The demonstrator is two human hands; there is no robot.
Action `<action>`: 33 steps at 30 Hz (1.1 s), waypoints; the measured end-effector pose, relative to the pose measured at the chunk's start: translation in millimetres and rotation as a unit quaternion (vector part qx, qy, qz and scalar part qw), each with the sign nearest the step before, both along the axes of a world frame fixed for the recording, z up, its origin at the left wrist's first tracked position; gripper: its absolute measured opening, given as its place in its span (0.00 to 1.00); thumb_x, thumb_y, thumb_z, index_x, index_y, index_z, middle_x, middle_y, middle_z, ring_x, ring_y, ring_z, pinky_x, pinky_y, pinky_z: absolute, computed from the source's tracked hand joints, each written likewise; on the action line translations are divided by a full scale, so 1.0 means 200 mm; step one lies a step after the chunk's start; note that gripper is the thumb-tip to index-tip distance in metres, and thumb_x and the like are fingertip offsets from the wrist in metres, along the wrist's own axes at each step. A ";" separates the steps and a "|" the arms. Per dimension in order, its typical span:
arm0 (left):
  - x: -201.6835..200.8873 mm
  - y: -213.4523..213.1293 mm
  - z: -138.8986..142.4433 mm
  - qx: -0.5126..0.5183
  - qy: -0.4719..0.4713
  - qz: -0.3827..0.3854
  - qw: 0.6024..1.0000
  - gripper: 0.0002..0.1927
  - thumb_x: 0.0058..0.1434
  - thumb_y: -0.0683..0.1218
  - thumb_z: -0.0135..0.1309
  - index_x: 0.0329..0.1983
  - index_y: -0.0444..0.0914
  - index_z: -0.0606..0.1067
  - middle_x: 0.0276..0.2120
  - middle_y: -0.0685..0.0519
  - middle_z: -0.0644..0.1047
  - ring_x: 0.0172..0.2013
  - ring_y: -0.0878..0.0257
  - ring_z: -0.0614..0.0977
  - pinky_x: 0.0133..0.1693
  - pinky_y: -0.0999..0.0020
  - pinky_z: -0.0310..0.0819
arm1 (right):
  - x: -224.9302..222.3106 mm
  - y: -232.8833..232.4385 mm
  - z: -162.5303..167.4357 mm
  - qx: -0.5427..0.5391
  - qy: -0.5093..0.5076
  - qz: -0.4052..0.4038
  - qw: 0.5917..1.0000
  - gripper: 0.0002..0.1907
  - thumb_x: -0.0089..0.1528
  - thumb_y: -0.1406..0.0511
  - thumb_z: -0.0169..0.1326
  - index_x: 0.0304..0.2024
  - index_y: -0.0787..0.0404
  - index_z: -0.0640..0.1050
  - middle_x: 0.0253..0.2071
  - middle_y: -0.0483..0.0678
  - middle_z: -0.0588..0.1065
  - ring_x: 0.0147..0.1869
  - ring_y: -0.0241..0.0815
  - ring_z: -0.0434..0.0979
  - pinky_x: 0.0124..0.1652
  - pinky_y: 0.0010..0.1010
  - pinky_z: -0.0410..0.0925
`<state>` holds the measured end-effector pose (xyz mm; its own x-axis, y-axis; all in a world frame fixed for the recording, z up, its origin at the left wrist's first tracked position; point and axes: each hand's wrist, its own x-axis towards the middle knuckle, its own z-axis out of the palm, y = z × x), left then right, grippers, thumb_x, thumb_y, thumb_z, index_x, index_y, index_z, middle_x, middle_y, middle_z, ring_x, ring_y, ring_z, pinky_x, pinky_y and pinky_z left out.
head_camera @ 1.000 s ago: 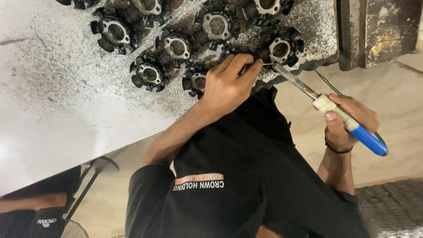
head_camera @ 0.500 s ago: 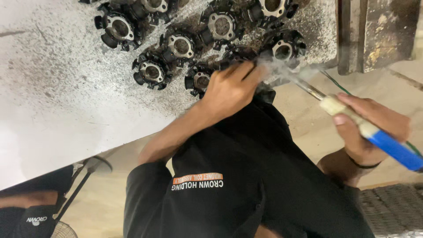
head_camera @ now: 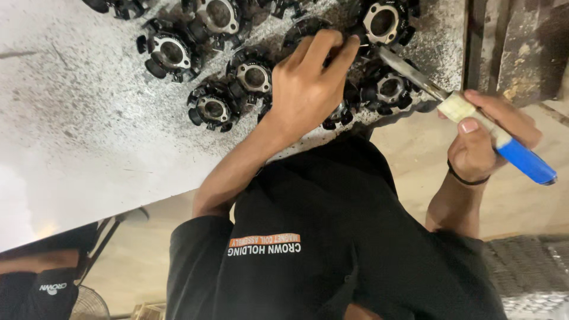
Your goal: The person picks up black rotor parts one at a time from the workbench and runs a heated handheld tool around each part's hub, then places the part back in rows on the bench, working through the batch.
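Right grip [head_camera: 483, 133] pinches one file [head_camera: 474, 121]; left grip [head_camera: 308, 89] presses one of nine-odd black coil parts [head_camera: 213, 109].

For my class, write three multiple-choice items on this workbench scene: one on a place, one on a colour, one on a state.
1. Where does the left hand rest?
A on the black round parts
B on the floor
C on a fan

2. What colour is the far end of the tool handle?
A red
B blue
C green

3. How is the right hand?
A open and empty
B closed around the tool
C flat on the table

Answers: 1 A, its fingers lie over the parts; 2 B, the grip end is blue; 3 B, its fingers wrap the handle.
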<state>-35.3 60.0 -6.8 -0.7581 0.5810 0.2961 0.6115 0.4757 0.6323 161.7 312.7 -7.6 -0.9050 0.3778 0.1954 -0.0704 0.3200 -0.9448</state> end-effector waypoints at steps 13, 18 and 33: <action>0.07 0.08 -0.12 0.044 -0.040 -0.018 0.998 0.13 0.63 0.36 0.60 0.50 0.36 0.77 0.46 0.53 0.72 0.44 0.58 0.82 0.39 0.67 0.82 | -0.42 0.06 0.53 0.303 -0.058 0.308 0.900 0.16 0.62 0.71 0.63 0.46 0.81 0.77 0.36 0.69 0.79 0.32 0.54 0.82 0.27 0.31 0.70; -0.02 -0.01 0.12 0.019 -0.077 -0.021 0.997 0.13 0.63 0.34 0.59 0.50 0.38 0.77 0.38 0.51 0.75 0.34 0.59 0.83 0.31 0.67 0.78 | -0.48 0.03 0.53 0.235 -0.100 0.215 0.943 0.14 0.72 0.70 0.60 0.53 0.79 0.77 0.41 0.66 0.80 0.39 0.51 0.84 0.35 0.28 0.75; -0.29 0.00 -0.01 -0.021 0.008 0.064 0.998 0.22 0.59 0.31 0.57 0.56 0.39 0.78 0.49 0.53 0.71 0.44 0.59 0.82 0.32 0.67 0.80 | -0.41 0.05 0.16 -0.088 -0.047 0.028 0.995 0.15 0.73 0.70 0.55 0.60 0.70 0.72 0.48 0.61 0.76 0.42 0.55 0.81 0.41 0.39 0.78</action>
<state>-93.7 61.0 -8.2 -0.8225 0.4912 0.2869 0.5538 0.5762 0.6011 79.3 322.3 24.3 -0.9367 0.3473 0.0434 0.0089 0.1475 -0.9890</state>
